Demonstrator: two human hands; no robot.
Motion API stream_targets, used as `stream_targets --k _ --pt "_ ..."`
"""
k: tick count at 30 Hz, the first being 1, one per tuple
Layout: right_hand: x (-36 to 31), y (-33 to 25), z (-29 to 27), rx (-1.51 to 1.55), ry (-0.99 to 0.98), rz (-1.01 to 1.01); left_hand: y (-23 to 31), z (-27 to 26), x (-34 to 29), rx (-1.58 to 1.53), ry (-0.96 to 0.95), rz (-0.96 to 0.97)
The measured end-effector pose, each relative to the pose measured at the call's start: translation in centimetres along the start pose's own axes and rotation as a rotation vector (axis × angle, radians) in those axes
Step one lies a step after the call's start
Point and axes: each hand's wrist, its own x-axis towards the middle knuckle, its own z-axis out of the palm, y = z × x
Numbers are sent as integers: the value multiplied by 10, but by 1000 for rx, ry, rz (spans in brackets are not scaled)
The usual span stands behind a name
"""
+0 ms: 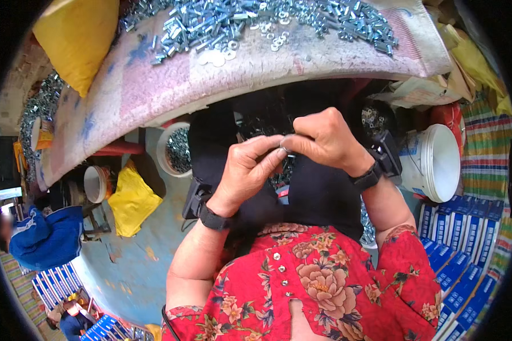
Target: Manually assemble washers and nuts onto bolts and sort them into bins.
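Above my lap my left hand (249,170) and my right hand (324,139) meet, thumbs and fingertips pinched together. Between the fingertips is a small shiny metal piece (283,145), perhaps a ring or washer; the fingers hide most of it, so its kind is unclear. Both hands are closed on it. Ahead, a heap of metal bolts and sleeves (210,25) lies on the cloth-covered table (182,85). Several flat washers (216,57) lie at the heap's near edge.
Left of my legs stands a white bucket (162,150) of metal parts. A larger white bucket (442,165) is at the right, near stacked blue-and-white boxes (458,227). Yellow sacks (77,40) hang at the left table edge. A person in blue (45,238) is at the far left.
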Motion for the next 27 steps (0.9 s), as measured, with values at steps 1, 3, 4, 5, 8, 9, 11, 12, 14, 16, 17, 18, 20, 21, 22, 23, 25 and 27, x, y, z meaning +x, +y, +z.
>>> stream_targets --k 1,3,4,5,8,9,11,12,14,16,17,18,20,21,22,23,25,27 --pt "0 -4 4 105 -21 19 4 0 -7 6 12 -8" --pt "20 34 1 788 136 85 -1 2 20 -37 34 35" --pt "30 45 6 735 305 128 -1 1 22 -96 -14 27" --pt "39 51 14 672 474 171 -5 -1 23 -155 -62 20" --pt "28 11 60 310 326 32 -16 -11 35 -191 146 -73" --pt "35 -25 47 523 105 -107 -25 -23 31 -210 277 -92" --pt "31 -29 47 588 141 -38 -33 -46 36 -520 333 -161" --pt "30 -26 46 639 185 3 -36 -50 36 -568 330 -175" --pt "38 -17 33 676 245 227 -29 -53 33 -526 244 -162" --pt "50 11 29 441 101 193 -28 -56 36 -526 144 -178" --pt "53 19 29 391 -37 149 -28 -54 36 -536 96 -200" --pt "49 29 46 538 -17 89 -29 -54 35 -575 35 -243" --pt "51 25 46 507 -148 74 -31 -58 27 -564 -29 -279" --pt "51 24 46 488 -204 73 -35 -59 22 -552 -46 -305" --pt "49 23 48 434 -224 55 -38 -57 18 -506 -44 -309" --pt "45 25 50 381 -243 39 -41 -51 15 -430 -14 -317" --pt "32 28 57 361 -212 118 -49 -38 11 -249 4 -215" --pt "21 28 62 362 -175 265 -51 -32 14 59 -10 -72"
